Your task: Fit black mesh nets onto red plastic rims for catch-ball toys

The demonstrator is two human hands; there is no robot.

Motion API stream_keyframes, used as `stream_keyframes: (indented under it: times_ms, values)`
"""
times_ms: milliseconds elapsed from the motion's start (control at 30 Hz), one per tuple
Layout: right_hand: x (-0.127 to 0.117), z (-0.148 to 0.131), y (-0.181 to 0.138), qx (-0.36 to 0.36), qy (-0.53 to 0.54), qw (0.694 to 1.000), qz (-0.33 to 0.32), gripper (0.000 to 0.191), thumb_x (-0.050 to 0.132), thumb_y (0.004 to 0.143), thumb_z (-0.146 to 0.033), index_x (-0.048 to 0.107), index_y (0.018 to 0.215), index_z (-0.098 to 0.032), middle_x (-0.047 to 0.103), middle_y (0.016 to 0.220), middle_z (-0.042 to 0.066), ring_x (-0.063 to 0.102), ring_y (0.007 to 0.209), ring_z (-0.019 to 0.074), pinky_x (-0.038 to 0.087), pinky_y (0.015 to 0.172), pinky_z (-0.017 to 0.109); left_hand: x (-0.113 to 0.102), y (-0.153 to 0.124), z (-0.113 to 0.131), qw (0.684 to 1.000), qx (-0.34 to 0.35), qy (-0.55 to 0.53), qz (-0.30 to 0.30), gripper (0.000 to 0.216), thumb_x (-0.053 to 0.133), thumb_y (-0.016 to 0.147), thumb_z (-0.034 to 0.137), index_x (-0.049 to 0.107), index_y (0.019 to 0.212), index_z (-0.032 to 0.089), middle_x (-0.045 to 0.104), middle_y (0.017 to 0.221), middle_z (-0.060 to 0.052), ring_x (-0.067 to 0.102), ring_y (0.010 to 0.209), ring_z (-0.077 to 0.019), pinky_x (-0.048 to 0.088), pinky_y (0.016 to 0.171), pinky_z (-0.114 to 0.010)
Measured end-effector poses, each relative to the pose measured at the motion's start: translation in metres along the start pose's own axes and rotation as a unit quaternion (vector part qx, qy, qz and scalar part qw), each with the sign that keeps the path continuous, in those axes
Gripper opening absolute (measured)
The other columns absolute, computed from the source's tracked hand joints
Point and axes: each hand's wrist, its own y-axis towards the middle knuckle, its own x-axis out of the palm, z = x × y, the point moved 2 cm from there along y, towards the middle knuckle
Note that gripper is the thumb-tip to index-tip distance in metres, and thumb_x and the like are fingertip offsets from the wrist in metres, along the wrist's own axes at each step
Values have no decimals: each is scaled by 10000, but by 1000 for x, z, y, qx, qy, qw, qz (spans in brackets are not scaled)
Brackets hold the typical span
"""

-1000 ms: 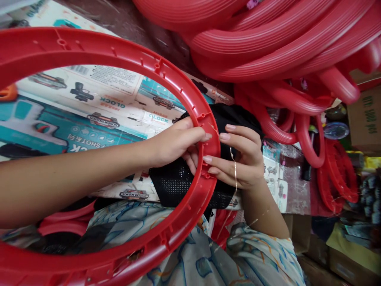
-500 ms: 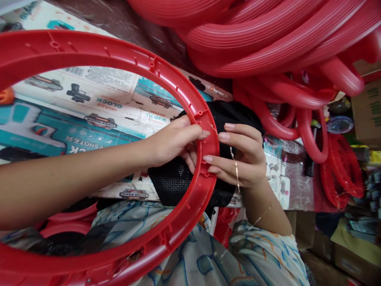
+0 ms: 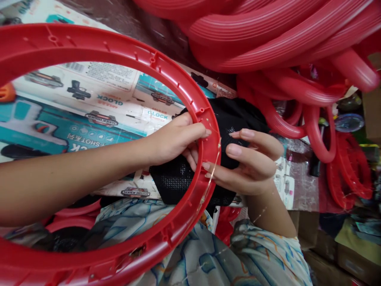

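Observation:
A large red plastic ring (image 3: 190, 101), an open channel with small ribs and screw posts inside, fills the left and middle of the head view. My left hand (image 3: 181, 139) grips its near right section, with the thumb pressed inside the channel and the fingers curled beneath. A thin coppery wire (image 3: 212, 174) with tiny bead-like spots runs over the ring's right side and down along the channel. My right hand (image 3: 253, 159) is beside the ring's outer edge, fingers bent and apart. Its lower fingertips touch the ring's rim near the wire.
Black mesh cloth (image 3: 172, 182) lies under the ring on printed cardboard (image 3: 119, 119). Ribbed red rings (image 3: 253, 35) are piled at upper right. More red channel pieces (image 3: 342, 174) lie at right, above cardboard boxes (image 3: 354, 254).
My right hand has moved slightly right, its upper fingers coming away from the ring. The wire, hanging beside those fingers before, now lies across the ring's right side. My left hand keeps its grip.

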Motion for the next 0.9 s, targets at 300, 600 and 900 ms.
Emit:
stream_keyframes:
  times_ms: [300,600,900]
  values:
    - [-3,-14,25,-82,-86,993,15,151,801,766,-284,694,861,-329,711,1036,-72,632,1102,171,612,879,262,-1,-1,-1,1000,11,22,13,20,506,774,188,507,757,179,577,588,26,585,476,-100,469,480,-179]
    - [-2,4,18,0,69,997,40,116,682,865,-324,624,936,-252,654,1198,14,623,1148,191,589,952,386,-3,-1,-7,996,6,88,34,93,546,777,232,542,850,175,625,638,19,624,513,-119,486,468,-184]
    - [4,8,18,-21,125,991,-49,175,655,893,-184,681,1064,-202,694,1099,74,609,1101,210,544,957,414,-2,4,-19,988,67,139,-1,323,637,701,282,510,970,155,625,811,5,592,649,-120,521,581,-234]
